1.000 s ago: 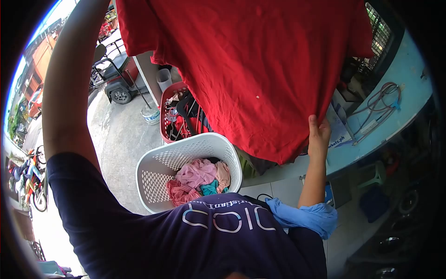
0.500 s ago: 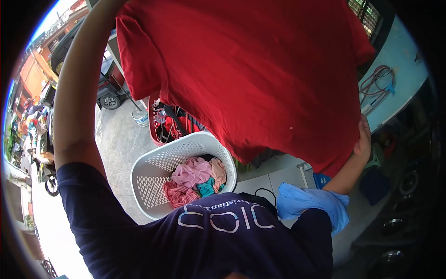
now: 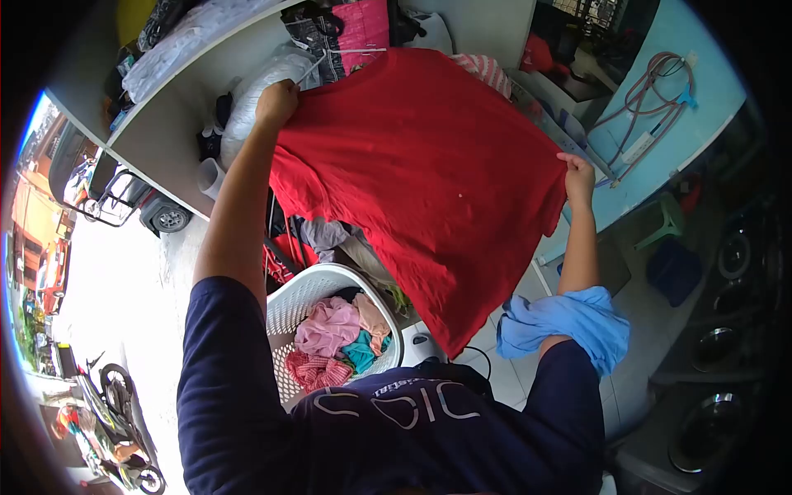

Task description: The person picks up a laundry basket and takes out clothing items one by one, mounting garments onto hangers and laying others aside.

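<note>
A red shirt (image 3: 421,173) hangs spread out in front of me on a white hanger (image 3: 353,51), whose end sticks out at the collar. My left hand (image 3: 277,104) is closed at the shirt's upper left corner. At the right edge, my right hand (image 3: 579,177) pinches the red cloth. A light blue cloth (image 3: 565,326) is draped around my right arm near the elbow. Below the shirt stands a white laundry basket (image 3: 280,318) holding pink, red checked, peach and teal clothes (image 3: 330,326).
Shelves (image 3: 177,99) with plastic-wrapped bundles (image 3: 264,95) stand behind on the left. A coiled hose (image 3: 639,107) lies on the light blue surface at right. Dark round-doored machines (image 3: 716,346) are at lower right; a motorcycle (image 3: 115,421) is outside at left.
The red shirt has come lower in view, exposing its hanger and the shelves. My left hand has come into view. My right hand has moved up and left, still at the shirt's edge.
</note>
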The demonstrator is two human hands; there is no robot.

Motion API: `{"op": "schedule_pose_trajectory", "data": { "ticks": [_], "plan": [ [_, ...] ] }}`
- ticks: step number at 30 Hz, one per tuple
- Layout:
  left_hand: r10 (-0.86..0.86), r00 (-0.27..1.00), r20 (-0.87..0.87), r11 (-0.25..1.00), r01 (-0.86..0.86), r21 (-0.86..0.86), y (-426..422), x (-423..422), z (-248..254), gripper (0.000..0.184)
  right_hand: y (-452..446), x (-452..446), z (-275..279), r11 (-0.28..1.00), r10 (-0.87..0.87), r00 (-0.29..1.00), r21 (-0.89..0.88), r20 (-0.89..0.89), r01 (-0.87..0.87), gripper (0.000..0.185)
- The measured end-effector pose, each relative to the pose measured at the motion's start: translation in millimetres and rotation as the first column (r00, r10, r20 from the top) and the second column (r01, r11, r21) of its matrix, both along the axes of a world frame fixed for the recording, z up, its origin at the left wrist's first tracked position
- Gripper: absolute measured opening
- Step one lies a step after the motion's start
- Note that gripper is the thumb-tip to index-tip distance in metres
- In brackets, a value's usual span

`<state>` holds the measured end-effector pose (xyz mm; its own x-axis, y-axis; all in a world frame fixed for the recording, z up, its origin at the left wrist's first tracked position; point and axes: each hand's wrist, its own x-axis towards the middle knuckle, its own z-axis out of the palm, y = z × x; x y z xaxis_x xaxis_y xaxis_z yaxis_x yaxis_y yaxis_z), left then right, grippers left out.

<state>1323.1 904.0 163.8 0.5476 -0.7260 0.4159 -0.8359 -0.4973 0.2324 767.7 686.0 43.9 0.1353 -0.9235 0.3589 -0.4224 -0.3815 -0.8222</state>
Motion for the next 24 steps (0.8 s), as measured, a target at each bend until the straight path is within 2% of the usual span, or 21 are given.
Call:
{"op": "schedule_pose_trajectory", "data": {
  "ticks": [3,4,5,7,9,11,13,14,15,17,18,22,24],
  "plan": [
    [0.051,0.998,-0.036,0.998,-0.050,0.024,-13,17,-52,0.030,16,26,-13,0.985,-0.099,0.927,-0.166,-0.361,0.041,0.026],
    [0.075,0.996,-0.048,0.996,-0.073,0.049,-16,20,-65,0.031,29,37,-13,0.954,-0.179,0.907,-0.293,-0.381,0.065,0.028],
    [0.099,0.993,-0.060,0.993,-0.094,0.071,-18,21,-77,0.031,46,50,-10,0.918,-0.238,0.918,-0.382,-0.318,0.105,0.024],
    [0.105,0.988,-0.112,0.992,-0.096,0.078,-20,21,-93,0.036,87,74,1,0.853,-0.191,0.975,-0.510,-0.116,0.106,0.020],
    [0.089,0.987,-0.136,0.993,-0.077,0.094,-17,15,-94,0.042,130,94,5,0.876,-0.016,1.000,-0.482,-0.007,0.011,0.016],
    [0.032,0.985,-0.168,0.999,-0.034,-0.012,-10,15,-92,0.048,163,113,-3,0.841,0.101,0.994,-0.537,0.049,-0.059,0.016],
    [-0.032,0.989,-0.143,0.989,0.010,-0.148,-3,11,-86,0.049,182,125,-11,0.837,0.162,0.986,-0.534,0.033,-0.120,0.016],
    [-0.062,0.992,-0.106,0.973,0.036,-0.230,3,4,-83,0.048,188,130,-17,0.874,0.203,0.977,-0.463,0.070,-0.149,0.015],
    [-0.087,0.994,-0.062,0.948,0.063,-0.311,10,-3,-79,0.047,192,133,-22,0.867,0.180,0.982,-0.480,0.053,-0.133,0.016],
    [-0.228,0.974,-0.002,0.888,0.207,-0.411,40,-37,-68,0.038,200,137,-30,0.851,0.134,0.991,-0.516,0.024,-0.102,0.020],
    [-0.291,0.956,0.032,0.848,0.273,-0.455,60,-58,-64,0.034,202,137,-43,0.878,0.185,0.981,-0.460,0.064,-0.135,0.029],
    [-0.375,0.909,0.183,0.826,0.417,-0.380,144,-135,-60,0.020,207,137,-52,0.880,0.160,0.987,-0.450,-0.019,-0.152,0.035],
    [-0.438,0.881,0.179,0.804,0.473,-0.360,184,-157,-74,0.020,209,139,-51,0.890,0.161,0.986,-0.428,-0.029,-0.158,0.034]
  ]
}}
